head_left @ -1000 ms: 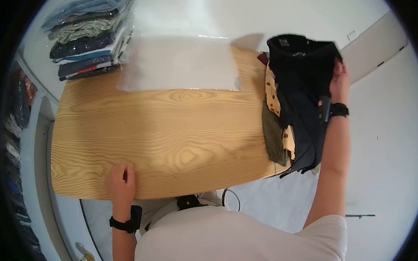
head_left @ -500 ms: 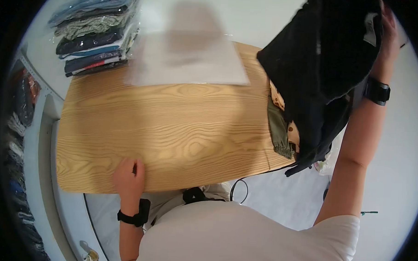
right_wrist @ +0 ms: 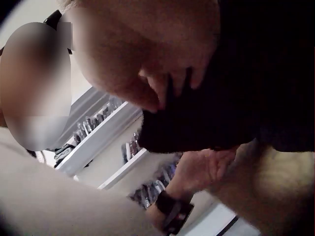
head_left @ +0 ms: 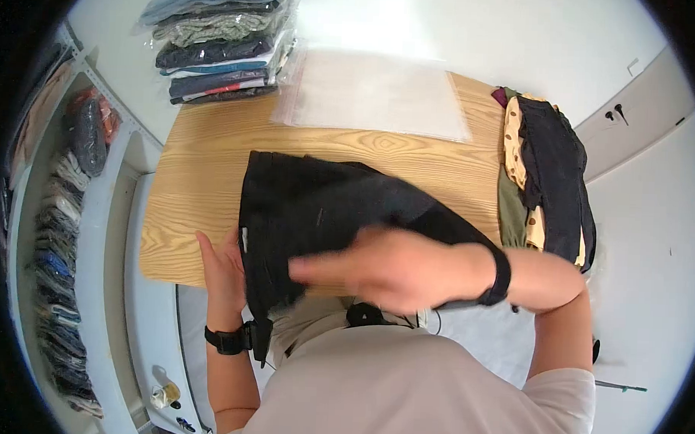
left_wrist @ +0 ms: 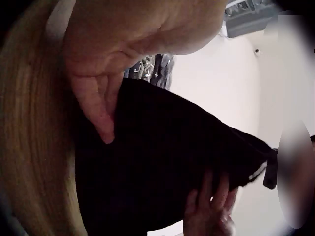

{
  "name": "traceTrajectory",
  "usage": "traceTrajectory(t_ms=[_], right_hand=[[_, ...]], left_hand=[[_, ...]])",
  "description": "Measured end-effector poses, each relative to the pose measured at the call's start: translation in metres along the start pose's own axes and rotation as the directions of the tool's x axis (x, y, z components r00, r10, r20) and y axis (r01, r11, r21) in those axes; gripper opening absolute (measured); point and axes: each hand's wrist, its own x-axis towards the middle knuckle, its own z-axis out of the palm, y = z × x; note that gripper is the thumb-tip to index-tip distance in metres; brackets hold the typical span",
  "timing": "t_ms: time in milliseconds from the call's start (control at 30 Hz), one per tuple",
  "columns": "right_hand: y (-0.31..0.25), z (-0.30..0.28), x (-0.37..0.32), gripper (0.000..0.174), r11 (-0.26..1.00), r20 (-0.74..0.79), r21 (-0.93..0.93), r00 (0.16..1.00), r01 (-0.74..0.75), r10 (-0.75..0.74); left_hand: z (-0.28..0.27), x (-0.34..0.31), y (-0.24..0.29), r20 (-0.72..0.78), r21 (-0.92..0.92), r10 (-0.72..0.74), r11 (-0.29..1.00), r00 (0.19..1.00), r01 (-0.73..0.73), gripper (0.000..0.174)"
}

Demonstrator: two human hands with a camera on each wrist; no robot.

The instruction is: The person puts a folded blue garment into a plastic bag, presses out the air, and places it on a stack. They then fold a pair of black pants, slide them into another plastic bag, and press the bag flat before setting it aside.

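Note:
A pair of black trousers (head_left: 325, 201) lies across the front of the table, waist end to the left and legs trailing right, with one corner hanging past the front edge. My left hand (head_left: 225, 270) is at the waist end, thumb stretched away and the other fingers partly hidden by the cloth. In the left wrist view, its fingertips (left_wrist: 108, 135) touch the black fabric. My right hand (head_left: 392, 268), blurred, reaches across over the trousers with its index finger extended left. Its fingers (right_wrist: 157, 98) rest against the cloth in the right wrist view.
A wooden table (head_left: 187, 204) carries clear plastic bags (head_left: 375, 92) at the back and a stack of bagged folded clothes (head_left: 223, 52) at back left. Another pile of garments (head_left: 556, 171), black on top, lies at the right end. Shelves of packed clothes (head_left: 63, 261) stand left.
My right hand has brought the black trousers from the right-hand pile leftwards to the front of the table. My left hand has moved from the bare front edge to the trousers' waist end.

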Motion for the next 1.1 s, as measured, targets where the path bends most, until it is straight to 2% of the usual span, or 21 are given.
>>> traceTrajectory(t_ms=[67, 100, 133, 167, 233, 267, 333, 400, 433, 467, 500, 567, 600, 667, 767, 800, 833, 900, 1000, 1033, 1100], right_hand=[[-0.008, 0.021, -0.015, 0.045, 0.981, 0.274, 0.136, 0.957, -0.136, 0.095], [-0.011, 0.021, -0.021, 0.040, 0.983, 0.462, 0.031, 0.875, -0.180, 0.145], [-0.003, 0.036, -0.037, 0.035, 0.984, 0.416, 0.109, 0.905, -0.143, 0.086], [-0.009, 0.027, -0.039, 0.032, 0.958, 0.547, 0.050, 0.810, -0.282, 0.210], [-0.006, 0.025, -0.058, 0.028, 0.951, 0.341, 0.159, 0.919, -0.265, 0.199], [-0.002, 0.024, -0.072, 0.028, 0.946, 0.338, 0.171, 0.918, -0.274, 0.205], [0.003, 0.021, -0.105, 0.024, 0.951, -0.089, 0.189, 0.960, -0.246, 0.266], [-0.005, 0.014, -0.140, 0.020, 0.859, -0.333, 0.153, 0.793, -0.488, 0.509], [-0.007, 0.016, -0.157, 0.019, 0.711, -0.410, 0.284, 0.588, -0.644, 0.697], [-0.003, 0.019, -0.177, 0.018, 0.641, -0.505, 0.363, 0.435, -0.676, 0.745], [0.001, 0.024, -0.200, 0.018, 0.561, -0.581, 0.304, 0.316, -0.770, 0.750], [0.008, 0.040, -0.239, 0.022, 0.390, -0.624, 0.358, 0.093, -0.848, 0.776], [0.007, 0.047, -0.251, 0.022, 0.370, -0.624, 0.377, 0.062, -0.849, 0.779], [0.006, 0.059, -0.268, 0.031, 0.029, -0.388, 0.281, -0.086, -0.959, 0.918], [0.013, 0.095, -0.280, 0.036, 0.060, -0.430, 0.258, -0.060, -0.964, 0.901], [0.020, 0.106, -0.280, 0.039, 0.046, -0.366, 0.296, -0.068, -0.954, 0.928], [0.023, 0.115, -0.276, 0.042, 0.141, -0.375, 0.355, -0.003, -0.924, 0.927], [0.056, 0.150, -0.283, 0.046, 0.586, -0.659, 0.162, 0.355, -0.794, 0.664], [0.096, 0.191, -0.279, 0.040, 0.643, -0.715, 0.070, 0.411, -0.763, 0.566], [0.096, 0.193, -0.280, 0.040, 0.651, -0.716, 0.067, 0.418, -0.756, 0.559], [0.093, 0.189, -0.285, 0.034, 0.408, -0.440, 0.579, 0.150, -0.706, 0.885]], left_hand=[[0.010, -0.008, 0.005, 0.088, 0.125, -0.012, 0.992, 0.996, 0.000, 0.070], [0.007, -0.008, 0.005, 0.108, 0.215, -0.077, 0.975, 0.991, 0.052, 0.070], [0.009, -0.008, 0.004, 0.105, 0.219, -0.079, 0.974, 0.991, 0.055, 0.070], [0.011, -0.007, -0.001, 0.032, 0.322, -0.030, 0.946, 0.999, 0.018, 0.063], [0.012, -0.003, -0.004, -0.042, 0.428, 0.009, 0.904, 0.999, 0.009, 0.058], [0.012, 0.002, -0.005, -0.028, 0.532, 0.031, 0.847, 0.999, -0.012, 0.056], [0.014, 0.010, -0.005, -0.010, 0.631, 0.025, 0.776, 1.000, -0.013, 0.055], [0.019, 0.015, -0.003, -0.072, 0.620, -0.029, 0.782, 0.997, 0.068, 0.051], [0.020, 0.018, -0.001, -0.068, 0.625, -0.060, 0.775, 0.996, 0.089, 0.051], [0.021, 0.021, 0.001, -0.097, 0.636, -0.014, 0.768, 0.995, 0.073, 0.052], [0.024, 0.022, 0.002, -0.122, 0.649, 0.030, 0.759, 0.992, 0.057, 0.054], [0.038, 0.023, 0.003, -0.138, 0.693, 0.204, 0.719, 0.969, -0.053, 0.053], [0.034, 0.027, 0.007, -0.101, 0.709, 0.225, 0.700, 0.969, -0.089, 0.053], [0.031, 0.033, 0.014, -0.083, 0.722, 0.260, 0.681, 0.962, -0.122, 0.047], [0.025, 0.039, 0.024, -0.078, 0.737, 0.270, 0.664, 0.960, -0.126, 0.046], [0.028, 0.040, 0.027, -0.080, 0.744, 0.286, 0.655, 0.955, -0.134, 0.045], [0.032, 0.040, 0.028, -0.074, 0.747, 0.281, 0.651, 0.957, -0.134, 0.045], [0.039, 0.038, 0.033, -0.022, 0.798, 0.348, 0.571, 0.937, -0.193, 0.044], [0.045, 0.034, 0.038, 0.068, 0.801, 0.354, 0.538, 0.933, -0.263, 0.043], [0.047, 0.031, 0.040, 0.068, 0.803, 0.364, 0.533, 0.929, -0.267, 0.043], [0.052, 0.025, 0.045, 0.020, 0.755, 0.439, 0.582, 0.898, -0.302, 0.043]])
